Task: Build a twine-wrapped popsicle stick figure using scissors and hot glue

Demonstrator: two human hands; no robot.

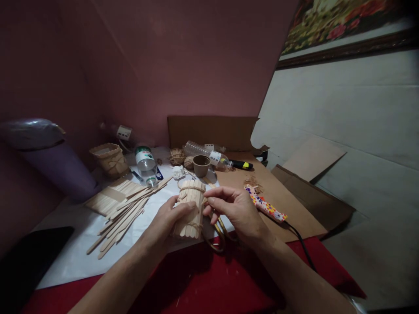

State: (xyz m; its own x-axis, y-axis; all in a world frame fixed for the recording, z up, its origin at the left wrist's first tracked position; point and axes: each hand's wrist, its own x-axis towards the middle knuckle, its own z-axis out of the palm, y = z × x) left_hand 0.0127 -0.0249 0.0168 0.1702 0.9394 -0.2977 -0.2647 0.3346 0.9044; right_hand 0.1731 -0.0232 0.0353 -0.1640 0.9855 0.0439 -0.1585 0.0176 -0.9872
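My left hand is wrapped round a holder made of craft sticks, tilted, with twine tied round it near both ends. Small pale pieces sit on its side by my left thumb. At the holder's right edge, the thumb and index finger of my right hand are pinched together; what lies between them, if anything, is too small to make out. Below that hand are the looped handles of what look like scissors, partly hidden by my fingers.
Loose craft sticks lie fanned out on the left. Behind stand a covered pot, a clear bottle, balls of twine and a brown cup. A flower-patterned glue gun with a cord rests on cardboard at right.
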